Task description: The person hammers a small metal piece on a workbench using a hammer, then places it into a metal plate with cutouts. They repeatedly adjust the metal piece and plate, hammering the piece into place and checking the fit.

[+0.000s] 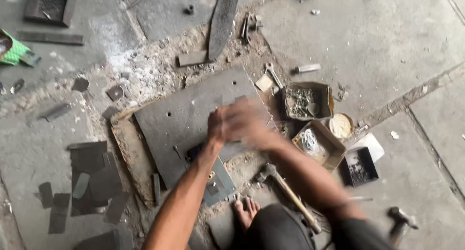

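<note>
Both my hands meet over a large grey metal plate [193, 109] that lies on the concrete floor. My left hand [217, 124] and my right hand [247, 123] are blurred by motion, so what they hold cannot be told. A smaller grey metal piece [220, 184] lies under my left forearm. A hammer [286, 189] with a wooden handle rests on the floor just below my right forearm. My bare foot [246, 211] is near the bottom edge.
Small open boxes of nails and bits [306, 101], [317, 144], [359, 166] and a round tin [341, 125] sit to the right. A wrench [273, 75], a long dark blade [223, 20] and dark cut scraps [92, 180] lie around. A second hammer [401, 221] lies bottom right.
</note>
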